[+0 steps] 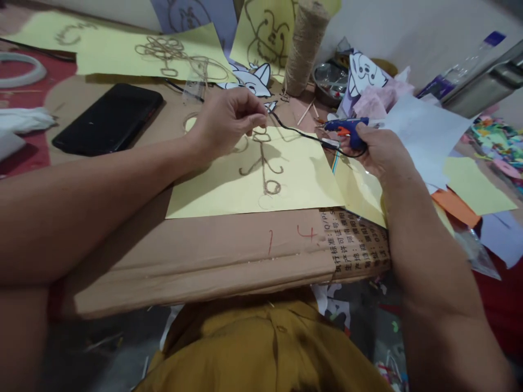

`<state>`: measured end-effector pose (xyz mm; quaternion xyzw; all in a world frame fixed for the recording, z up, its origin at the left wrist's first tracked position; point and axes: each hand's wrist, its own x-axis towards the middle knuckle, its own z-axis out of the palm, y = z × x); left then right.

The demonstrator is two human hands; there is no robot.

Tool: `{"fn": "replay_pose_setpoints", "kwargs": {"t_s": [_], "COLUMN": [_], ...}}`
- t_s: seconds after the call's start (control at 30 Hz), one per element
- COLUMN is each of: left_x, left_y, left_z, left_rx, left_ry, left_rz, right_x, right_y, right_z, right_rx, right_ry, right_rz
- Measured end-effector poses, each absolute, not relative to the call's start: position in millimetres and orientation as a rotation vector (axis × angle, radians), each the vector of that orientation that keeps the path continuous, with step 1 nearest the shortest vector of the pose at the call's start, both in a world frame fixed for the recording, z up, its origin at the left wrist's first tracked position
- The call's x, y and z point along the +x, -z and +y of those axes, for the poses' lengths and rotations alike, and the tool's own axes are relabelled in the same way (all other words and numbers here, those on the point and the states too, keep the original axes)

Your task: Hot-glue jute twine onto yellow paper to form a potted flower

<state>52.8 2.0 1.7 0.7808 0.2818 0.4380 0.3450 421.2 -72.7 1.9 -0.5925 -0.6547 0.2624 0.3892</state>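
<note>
A: Main item?
B: A brown twine figure [263, 158], laid on a pale yellow paper sheet [220, 196]. A straight stem is seen, with a hooked strand on each side, a small ring at the near end and flattened loops at the far end.
A: Hands?
B: The left hand [231, 122] is held over the far loops, thumb and fingertips brought together; whether any twine is pinched can't be told. By the right hand [379, 149], a blue hot glue gun [357, 132] is gripped, its nozzle pointed left.
A: Around that?
B: A black cord [302, 132] is stretched across the sheet's far edge. Cardboard [183, 245] is spread underneath. A twine spool [306, 46] is stood upright beyond the sheet.
A: Left side?
B: A black phone [110, 120] is laid on the cardboard; behind it, tangled twine [163, 51] is rested on more yellow paper [110, 57].
</note>
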Motion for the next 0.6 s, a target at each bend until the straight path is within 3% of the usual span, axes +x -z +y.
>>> {"fn": "replay_pose_setpoints", "kwargs": {"t_s": [0.13, 0.2, 0.33, 0.6], "left_x": [60, 63, 68, 70], "left_y": [-5, -6, -13, -34], "left_z": [-2, -4, -16, -49], "left_rx": [1.909, 1.877, 1.823, 1.917], "left_ry": [-1.126, -1.139, -1.14, -1.204], "left_rz": [0.603, 0.561, 0.519, 0.601], "right_x": [393, 360, 283, 241], "right_y": [-19, -33, -44, -34], "right_z": [-96, -111, -119, -89], "right_rx": [-1.587, -1.522, -1.193, -1.261], "right_ry": [-0.327, 0.002, -0.444, -0.519], "right_rz": [-1.479, -1.471, -1.758, -1.751]}}
